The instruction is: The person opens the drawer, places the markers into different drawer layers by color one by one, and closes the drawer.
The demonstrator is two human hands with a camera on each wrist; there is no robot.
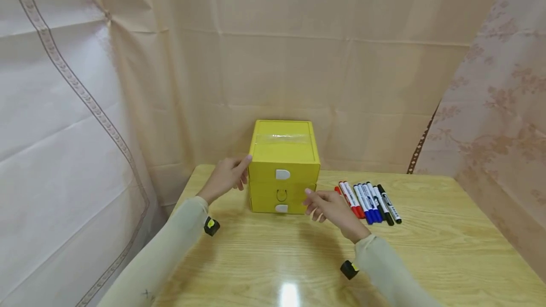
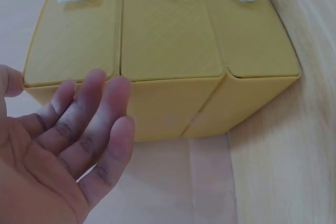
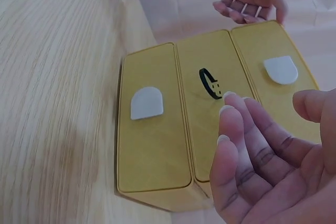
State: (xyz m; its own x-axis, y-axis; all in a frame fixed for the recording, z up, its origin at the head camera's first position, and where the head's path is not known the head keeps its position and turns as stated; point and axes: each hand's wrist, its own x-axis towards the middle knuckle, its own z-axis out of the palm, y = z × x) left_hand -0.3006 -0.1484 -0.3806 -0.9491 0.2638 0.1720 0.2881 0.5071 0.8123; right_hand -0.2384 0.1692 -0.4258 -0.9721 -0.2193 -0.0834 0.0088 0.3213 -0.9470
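Note:
A yellow drawer box [image 1: 283, 150] stands on the table, its front facing me. White tabs mark the top drawer [image 3: 281, 70] and the bottom drawer [image 3: 147, 103]; a dark loop handle [image 3: 209, 83] sits on the middle one. My left hand [image 1: 226, 175] is at the box's upper left front corner, thumb touching the edge, the other fingers [image 2: 86, 135] extended beside the left side wall. In front of the box's lower right part is my right hand [image 1: 332, 207]. Its fingers are loosely bent and hold nothing, as the right wrist view shows.
To the right of the box lies a row of markers with red [image 1: 352, 199], blue [image 1: 367, 203] and black [image 1: 390, 205] caps. Clear tape [image 1: 283, 138] crosses the box top. Curtains [image 1: 341, 70] hang behind and beside the wooden table [image 1: 264, 259].

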